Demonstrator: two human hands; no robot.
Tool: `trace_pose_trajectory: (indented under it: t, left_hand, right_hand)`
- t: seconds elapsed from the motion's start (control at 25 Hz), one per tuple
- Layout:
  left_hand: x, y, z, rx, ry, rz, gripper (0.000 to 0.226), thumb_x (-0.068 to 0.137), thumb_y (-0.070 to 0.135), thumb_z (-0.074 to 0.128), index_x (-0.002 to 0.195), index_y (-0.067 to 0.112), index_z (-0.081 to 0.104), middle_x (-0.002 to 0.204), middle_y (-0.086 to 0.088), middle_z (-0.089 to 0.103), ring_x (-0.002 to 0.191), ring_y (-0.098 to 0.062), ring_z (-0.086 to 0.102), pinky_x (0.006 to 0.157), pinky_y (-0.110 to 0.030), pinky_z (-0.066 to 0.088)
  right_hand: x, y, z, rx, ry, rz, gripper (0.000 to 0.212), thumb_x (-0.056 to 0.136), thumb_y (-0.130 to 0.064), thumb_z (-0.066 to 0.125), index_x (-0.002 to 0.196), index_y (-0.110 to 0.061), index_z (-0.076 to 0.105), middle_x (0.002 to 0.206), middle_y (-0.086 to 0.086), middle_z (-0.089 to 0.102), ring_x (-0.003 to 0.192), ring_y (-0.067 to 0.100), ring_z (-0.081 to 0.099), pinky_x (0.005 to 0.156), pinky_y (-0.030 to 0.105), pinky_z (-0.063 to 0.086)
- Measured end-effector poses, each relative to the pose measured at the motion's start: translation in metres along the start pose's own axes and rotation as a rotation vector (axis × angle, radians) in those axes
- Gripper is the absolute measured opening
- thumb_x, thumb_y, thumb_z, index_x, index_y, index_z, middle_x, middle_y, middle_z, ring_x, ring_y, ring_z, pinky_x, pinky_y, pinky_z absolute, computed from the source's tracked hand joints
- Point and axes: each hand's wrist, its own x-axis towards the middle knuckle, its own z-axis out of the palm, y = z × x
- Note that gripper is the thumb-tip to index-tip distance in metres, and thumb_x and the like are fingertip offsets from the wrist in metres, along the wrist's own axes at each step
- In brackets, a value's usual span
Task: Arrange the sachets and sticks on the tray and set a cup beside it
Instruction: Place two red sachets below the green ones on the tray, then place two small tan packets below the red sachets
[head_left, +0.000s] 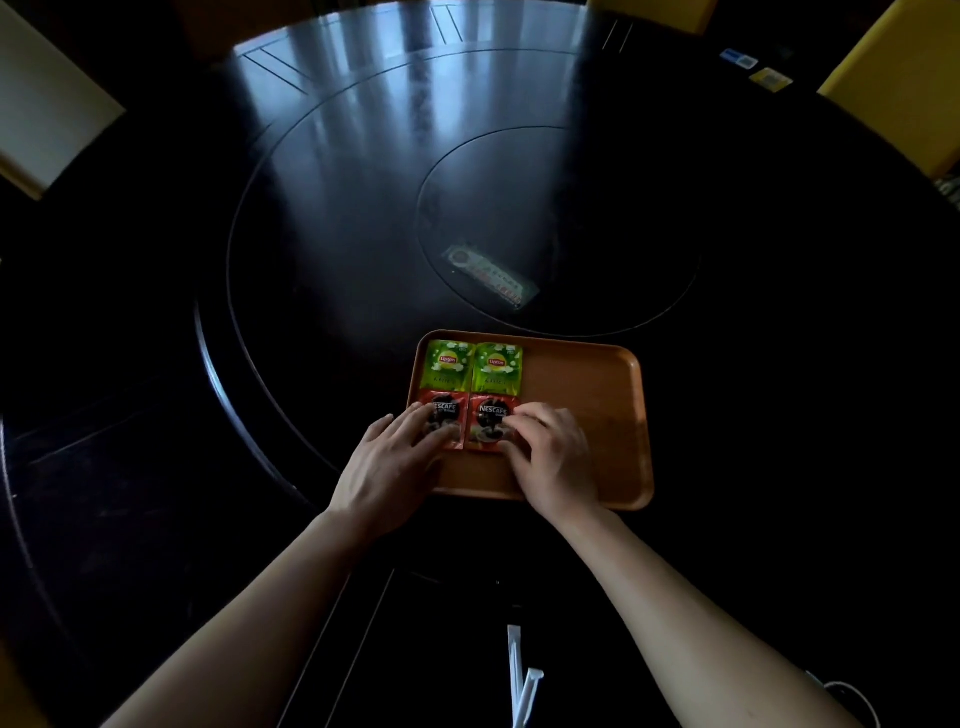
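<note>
The likeliest slip from here is that the two red Nescafé coffee sachets skate on the smooth orange-brown plastic tray (582, 374) under fingertip pressure: a push a little too firm could ride one over the other along the edge where they meet, or nudge them up into the two green Lipton tea sachets just beyond and spoil the neat two-by-two block in the tray's far-left corner. The tray itself sits on a glossy dark round table (337, 156) and might slide if the hands lean on it. The thin white paper-wrapped sticks (522, 680) lie at the very near edge of the table, between the forearms, where a sleeve or wrist drawn back could sweep them off. No cup is in view, so that part of the task is not yet done, and the right half of the tray is bare. The left hand (387, 462) lies flat with fingers loosely spread, its tips pressing on the left red coffee sachet (444, 415) and grasping nothing. The right hand (553, 457) is more curled, fingers bent and close together, tips resting on the right red coffee sachet (491, 421); whether it pinches an edge or only presses down I cannot tell. The left green tea sachet (448, 365) and right green tea sachet (497, 367) lie untouched, side by side.
</note>
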Motion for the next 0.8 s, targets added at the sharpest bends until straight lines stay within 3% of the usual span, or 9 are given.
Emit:
trace_pose_trajectory:
  t: [0.12, 0.2, 0.36, 0.44, 0.52, 0.64, 0.8]
  left_hand:
    - [0.012, 0.001, -0.02, -0.033, 0.16, 0.002, 0.043, 0.086, 0.028, 0.059, 0.128, 0.022, 0.061, 0.123, -0.011, 0.06, 0.108, -0.036, 0.059, 0.086, -0.045, 0.049]
    - [-0.008, 0.017, -0.023, -0.073, 0.233, -0.043, 0.033, 0.088, 0.029, 0.056, 0.118, 0.02, 0.064, 0.11, -0.009, 0.061, 0.094, -0.033, 0.057, 0.077, -0.045, 0.048]
    - [-0.096, 0.082, 0.01, -0.233, 0.162, -0.065, 0.012, 0.089, 0.027, 0.06, 0.091, 0.018, 0.067, 0.086, -0.003, 0.06, 0.077, -0.027, 0.058, 0.067, -0.044, 0.049]
    - [-0.132, 0.111, 0.025, -0.313, 0.034, -0.064, 0.013, 0.086, 0.03, 0.067, 0.088, 0.017, 0.069, 0.083, -0.001, 0.061, 0.075, -0.024, 0.06, 0.066, -0.042, 0.051]
    - [-0.161, 0.132, 0.041, -0.36, -0.102, -0.048, 0.02, 0.08, 0.034, 0.076, 0.09, 0.018, 0.072, 0.084, -0.001, 0.063, 0.076, -0.023, 0.062, 0.066, -0.039, 0.052]
    - [-0.187, 0.147, 0.053, -0.355, -0.23, -0.059, 0.023, 0.075, 0.04, 0.079, 0.089, 0.022, 0.074, 0.084, 0.004, 0.063, 0.077, -0.019, 0.062, 0.065, -0.031, 0.05]
    - [-0.207, 0.151, 0.054, -0.322, -0.23, -0.122, 0.026, 0.074, 0.045, 0.075, 0.091, 0.025, 0.072, 0.086, 0.006, 0.061, 0.08, -0.016, 0.06, 0.067, -0.029, 0.048]
  right_hand:
    - [0.02, -0.001, -0.018, 0.078, 0.118, -0.091, 0.018, 0.083, -0.018, 0.074, 0.099, -0.01, 0.074, 0.101, 0.008, 0.069, 0.093, 0.032, 0.062, 0.081, 0.042, 0.051]
    - [0.009, 0.001, -0.033, 0.126, 0.134, -0.056, 0.013, 0.083, -0.015, 0.073, 0.094, -0.008, 0.074, 0.094, 0.01, 0.069, 0.088, 0.031, 0.063, 0.079, 0.04, 0.051]
    - [-0.08, 0.018, -0.045, 0.198, 0.124, 0.042, 0.003, 0.084, -0.018, 0.07, 0.085, -0.015, 0.071, 0.083, 0.002, 0.067, 0.079, 0.019, 0.063, 0.073, 0.03, 0.049]
    - [-0.132, 0.026, -0.047, 0.228, 0.03, 0.073, 0.002, 0.083, -0.016, 0.07, 0.082, -0.017, 0.07, 0.081, 0.0, 0.068, 0.077, 0.017, 0.064, 0.074, 0.029, 0.05]
    - [-0.18, 0.032, -0.042, 0.265, -0.199, 0.127, 0.002, 0.083, -0.017, 0.071, 0.084, -0.018, 0.072, 0.084, -0.003, 0.068, 0.08, 0.014, 0.065, 0.077, 0.033, 0.053]
    - [-0.226, 0.037, -0.032, 0.243, -0.48, 0.116, 0.022, 0.081, -0.024, 0.074, 0.102, -0.023, 0.073, 0.096, -0.009, 0.064, 0.092, 0.008, 0.06, 0.083, 0.032, 0.053]
    - [-0.237, 0.037, -0.025, 0.141, -0.514, -0.031, 0.042, 0.08, -0.039, 0.074, 0.12, -0.029, 0.065, 0.105, -0.01, 0.056, 0.102, 0.008, 0.05, 0.08, 0.031, 0.051]
